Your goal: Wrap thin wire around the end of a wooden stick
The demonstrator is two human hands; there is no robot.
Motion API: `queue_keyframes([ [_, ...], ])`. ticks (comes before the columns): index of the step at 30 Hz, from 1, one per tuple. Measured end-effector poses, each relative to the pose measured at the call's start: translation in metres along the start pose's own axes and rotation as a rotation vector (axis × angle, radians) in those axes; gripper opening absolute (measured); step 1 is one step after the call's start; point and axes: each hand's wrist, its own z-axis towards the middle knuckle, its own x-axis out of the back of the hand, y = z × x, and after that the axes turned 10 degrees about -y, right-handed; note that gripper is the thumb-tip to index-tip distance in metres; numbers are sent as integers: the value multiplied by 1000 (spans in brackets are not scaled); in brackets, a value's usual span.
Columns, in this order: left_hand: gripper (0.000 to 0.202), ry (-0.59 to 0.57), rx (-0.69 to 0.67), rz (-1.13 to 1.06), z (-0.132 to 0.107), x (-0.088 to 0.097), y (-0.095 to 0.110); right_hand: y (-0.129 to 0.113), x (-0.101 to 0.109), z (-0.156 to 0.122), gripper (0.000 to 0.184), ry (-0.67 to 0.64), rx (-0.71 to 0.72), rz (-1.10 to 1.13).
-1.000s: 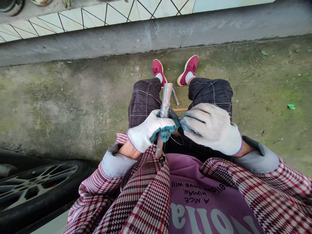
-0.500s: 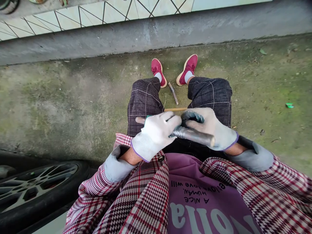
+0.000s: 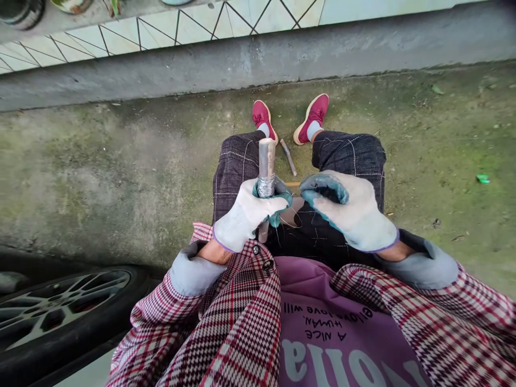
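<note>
My left hand, in a white glove with a teal-grey coated palm, is closed around a short wooden stick. Silvery wire is wound in a tight band about the stick's middle. A thin loose end of wire curls out beside my left fingertips, over my lap. My right hand, gloved the same way, is just to the right, apart from the stick. Its fingers are curled in toward the thumb; whatever is between them is hidden.
Another short stick with wire around it lies on the mossy concrete ground between my red shoes. A wheel with a black tyre is at lower left. A concrete ledge runs across ahead. A green scrap lies at right.
The stick has turned from lying crosswise to pointing away from me, showing the wire band. My right hand has drawn slightly right, away from the stick.
</note>
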Motion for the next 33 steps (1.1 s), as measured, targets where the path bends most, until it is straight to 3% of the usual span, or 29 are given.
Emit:
queue_keyframes([
  [3,13,-54,60,-166,3,0,-1,-6,1,-2,21,-11,174,-333],
  [7,13,-113,69,-302,5,-2,-11,-4,-1,-2,25,-24,333,-571],
  [10,11,-172,64,-364,5,-3,-16,-4,-1,-1,24,-26,354,-660],
  [13,13,-132,45,-327,3,-5,-13,-6,-2,0,23,-29,333,-706],
  [17,15,31,-11,-68,0,-10,-5,-8,-5,0,22,-13,281,-688],
  [21,13,157,-162,361,-4,-14,-4,-9,-9,-1,15,26,199,-483],
  [25,10,111,-386,866,-8,-11,-10,-8,-11,-1,7,-25,-4,-105],
  [28,14,45,-548,1192,-7,-7,-16,-2,-13,3,8,-87,-118,33],
  [33,17,105,-782,1446,-3,-6,-26,9,-15,10,9,-63,-161,154],
])
